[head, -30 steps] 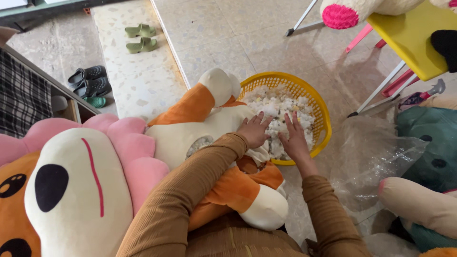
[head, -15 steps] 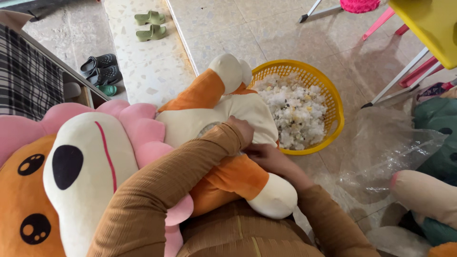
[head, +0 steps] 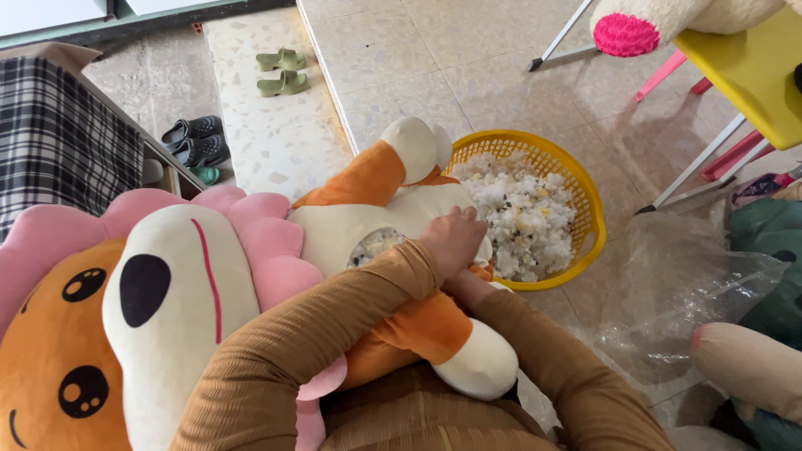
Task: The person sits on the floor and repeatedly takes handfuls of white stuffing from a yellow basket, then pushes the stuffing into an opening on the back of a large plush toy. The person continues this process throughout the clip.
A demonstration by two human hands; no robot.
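A large orange and cream lion plush toy (head: 251, 284) lies across the person's lap. The left hand (head: 455, 240) presses curled on its belly, gripping the fabric; the right hand is hidden beneath, its grip unclear. A yellow basket (head: 585, 188) of white stuffing (head: 522, 213) sits just beside.

Tiled floor (head: 468, 58) carries a yellow basket (head: 585, 188) of white stuffing, green sandals (head: 282, 71), dark sandals (head: 194, 140), a clear plastic bag (head: 685, 288) and chair legs (head: 693, 171).
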